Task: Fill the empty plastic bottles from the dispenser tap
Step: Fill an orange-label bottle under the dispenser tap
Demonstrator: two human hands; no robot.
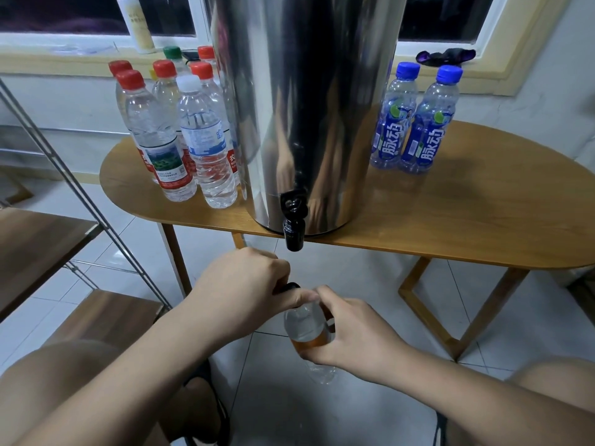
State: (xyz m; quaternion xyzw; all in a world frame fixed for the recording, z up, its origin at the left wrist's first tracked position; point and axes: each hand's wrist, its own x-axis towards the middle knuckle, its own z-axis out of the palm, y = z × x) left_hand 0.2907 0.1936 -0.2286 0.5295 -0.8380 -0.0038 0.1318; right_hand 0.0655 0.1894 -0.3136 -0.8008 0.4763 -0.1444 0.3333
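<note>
From the head view, the step in hand looks like working the dark cap (287,287) of a clear bottle (304,328) with an orange label, held low and near, just below the black tap (293,227) of the steel dispenser (306,107). The left hand (248,284) pinches the cap; the right hand (354,333) grips the bottle's body. Whether the cap is going on or off, I cannot tell. If off, the next move calls for lining the open mouth up under the spout.

On the worktop (467,226), the red-capped bottles (154,136) at far left and two blue-capped bottles (409,123) at right stand capped; their fill level is unclear.
</note>
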